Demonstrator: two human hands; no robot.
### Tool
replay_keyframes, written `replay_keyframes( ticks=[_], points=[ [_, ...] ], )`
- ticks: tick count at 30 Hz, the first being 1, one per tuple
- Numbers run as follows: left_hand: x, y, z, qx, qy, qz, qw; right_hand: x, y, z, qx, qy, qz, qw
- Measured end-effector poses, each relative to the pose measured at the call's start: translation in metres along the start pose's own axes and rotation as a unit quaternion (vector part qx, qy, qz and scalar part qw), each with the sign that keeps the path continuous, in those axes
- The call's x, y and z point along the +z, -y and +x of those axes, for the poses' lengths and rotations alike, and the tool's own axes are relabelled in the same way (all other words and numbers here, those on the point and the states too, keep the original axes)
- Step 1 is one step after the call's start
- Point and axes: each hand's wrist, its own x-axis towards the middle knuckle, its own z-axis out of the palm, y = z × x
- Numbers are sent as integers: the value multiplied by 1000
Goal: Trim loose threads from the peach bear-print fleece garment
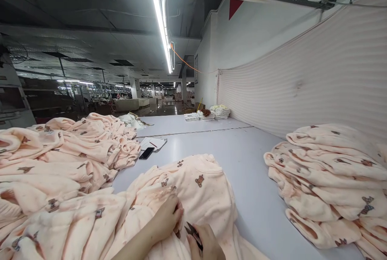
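A peach fleece garment [193,183] with small bear prints lies spread on the grey table in front of me. My left hand [167,217] pinches a fold of its fabric near the bottom of the view, fingers closed on the cloth. Just to its right, my right hand [205,244] is closed around small dark thread snips [192,232], whose blades point toward the left hand's fingertips. The lower part of the right hand is cut off by the frame edge.
A loose heap of the same garments [60,159] fills the left side. A folded stack [329,179] sits at the right by the striped fabric wall. A black phone [146,153] and a notebook [155,144] lie on the grey table [242,159]. Small stacks [219,111] stand far back.
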Motion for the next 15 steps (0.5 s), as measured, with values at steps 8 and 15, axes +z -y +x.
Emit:
replay_keyframes(
  ticks=[8,15],
  points=[
    [-2,0,7,-25,-18,-62,998,3,19,23,-57,56,-130,988],
    [-5,2,12,-14,-117,-54,992,-5,10,29,15,40,-66,997]
  ],
)
